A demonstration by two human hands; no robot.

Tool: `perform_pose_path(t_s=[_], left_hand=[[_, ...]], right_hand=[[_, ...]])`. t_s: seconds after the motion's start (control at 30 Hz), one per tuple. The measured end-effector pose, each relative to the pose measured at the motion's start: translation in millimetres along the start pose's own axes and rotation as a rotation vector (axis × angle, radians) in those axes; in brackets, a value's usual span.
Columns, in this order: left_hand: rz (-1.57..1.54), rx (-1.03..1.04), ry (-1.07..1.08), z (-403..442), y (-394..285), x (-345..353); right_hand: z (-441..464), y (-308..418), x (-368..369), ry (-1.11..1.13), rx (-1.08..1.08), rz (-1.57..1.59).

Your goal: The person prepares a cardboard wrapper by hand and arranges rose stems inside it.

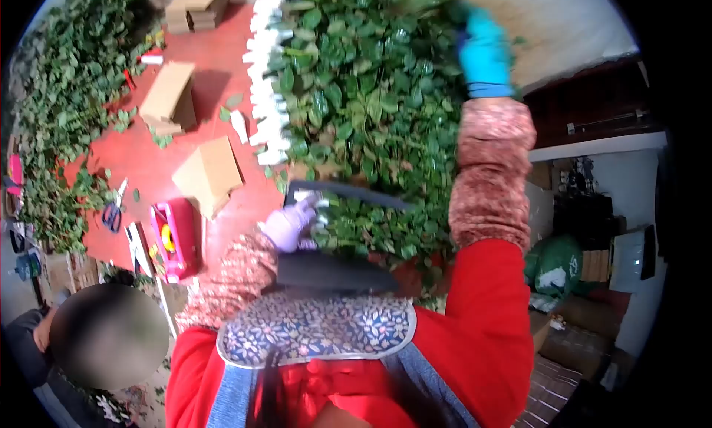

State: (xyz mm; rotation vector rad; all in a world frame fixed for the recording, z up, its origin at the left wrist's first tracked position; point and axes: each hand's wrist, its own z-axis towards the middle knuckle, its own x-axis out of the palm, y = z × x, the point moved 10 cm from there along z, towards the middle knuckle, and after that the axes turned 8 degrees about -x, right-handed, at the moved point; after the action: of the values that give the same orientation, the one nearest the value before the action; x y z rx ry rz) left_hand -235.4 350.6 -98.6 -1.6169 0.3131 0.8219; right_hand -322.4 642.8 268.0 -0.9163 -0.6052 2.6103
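My left hand [288,226], in a lilac glove, is closed round the white-wrapped stem end of a leafy bundle [363,226]. This bundle lies in a dark tray [334,268] close to my apron. My right hand [484,48], in a bright blue glove, is stretched far out at the top right, beside the leafy tops of a large pile of green stems [371,94]. Motion blurs its fingers, and whether it holds any leaves cannot be made out. White wraps [268,79] line the left side of the pile.
On the red table [148,172] lie cardboard pieces [209,176], scissors [113,211] and a pink tape dispenser [176,239]. Loose foliage [74,64] covers the far left. Another person [30,346] is at the lower left. A wall stands at the upper right.
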Motion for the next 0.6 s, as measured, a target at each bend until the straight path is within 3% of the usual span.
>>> perform_pose_path(t_s=[0.03, 0.1, 0.17, 0.2, 0.27, 0.3, 0.33, 0.47, 0.6], left_hand=[[0.005, -0.011, 0.007, 0, 1, -1], [-0.033, -0.086, 0.05, 1, 8, 4], [0.052, -0.148, 0.112, 4, 0, -4], [0.025, -0.085, 0.017, 2, -8, -11], [0.044, -0.027, 0.017, 5, -5, -2], [0.081, -0.093, 0.04, 7, -2, 4], [0.05, 0.001, 0.042, 11, 3, 15], [-0.115, -0.055, -0.095, 7, 61, 43], [0.094, -0.185, 0.021, 25, 57, 40]], right_hand=[[1, -5, -20, 0.083, -0.02, -0.238], [15, 5, -104, 0.023, 0.036, 0.176], [7, 26, -152, -0.103, -0.118, 0.489], [0, 57, -166, 0.062, -0.313, 0.153], [-42, 86, -175, 0.225, -0.221, -0.189], [-59, 100, -180, 0.264, -0.19, 0.02], [-79, 114, -181, 0.28, -0.136, 0.222], [-193, 158, -148, 0.658, -0.049, 0.296], [-244, 199, -113, 1.079, -0.006, 0.492]])
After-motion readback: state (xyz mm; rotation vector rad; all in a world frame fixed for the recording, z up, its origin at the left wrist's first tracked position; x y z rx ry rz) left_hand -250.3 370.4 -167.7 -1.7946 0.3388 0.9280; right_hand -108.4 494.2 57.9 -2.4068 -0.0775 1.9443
